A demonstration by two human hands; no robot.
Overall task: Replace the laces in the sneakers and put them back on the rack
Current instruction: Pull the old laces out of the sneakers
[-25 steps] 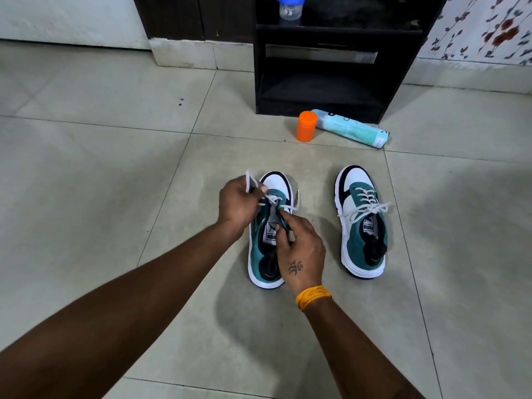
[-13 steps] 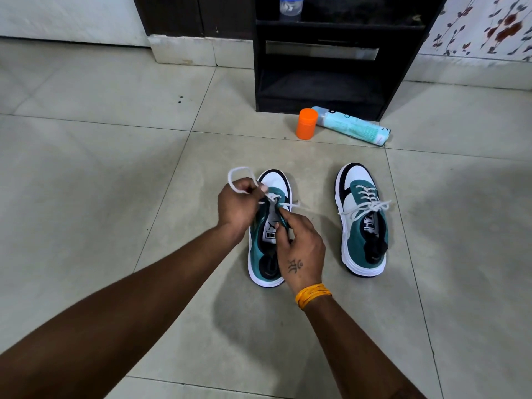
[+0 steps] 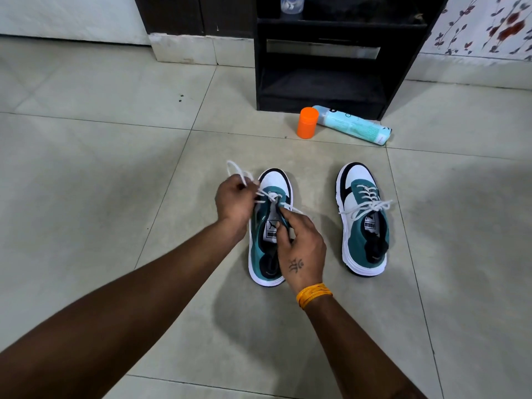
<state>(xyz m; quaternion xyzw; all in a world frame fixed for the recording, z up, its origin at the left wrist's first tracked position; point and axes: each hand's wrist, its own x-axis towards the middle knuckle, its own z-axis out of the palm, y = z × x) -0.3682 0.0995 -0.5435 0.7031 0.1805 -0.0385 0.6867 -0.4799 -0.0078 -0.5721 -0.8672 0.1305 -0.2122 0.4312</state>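
Two teal, white and black sneakers stand on the tiled floor, toes pointing away from me. The left sneaker (image 3: 266, 254) is partly laced near the toe with a white lace (image 3: 239, 171). My left hand (image 3: 234, 201) grips that lace, and a loop of it sticks up above the fist. My right hand (image 3: 302, 243) pinches the sneaker's upper edge beside the tongue. The right sneaker (image 3: 363, 223) stands apart, its white lace tied in a bow. The black shoe rack (image 3: 328, 53) stands behind them against the wall.
An orange cap (image 3: 307, 122) stands upright on the floor in front of the rack, next to a light blue spray can (image 3: 354, 128) lying on its side. A small jar with a blue lid (image 3: 292, 4) sits on the rack's upper shelf.
My left hand has pulled the lace up and to the left, so the loop above the fist has grown. The right hand stays on the sneaker. The camera tilted slightly.
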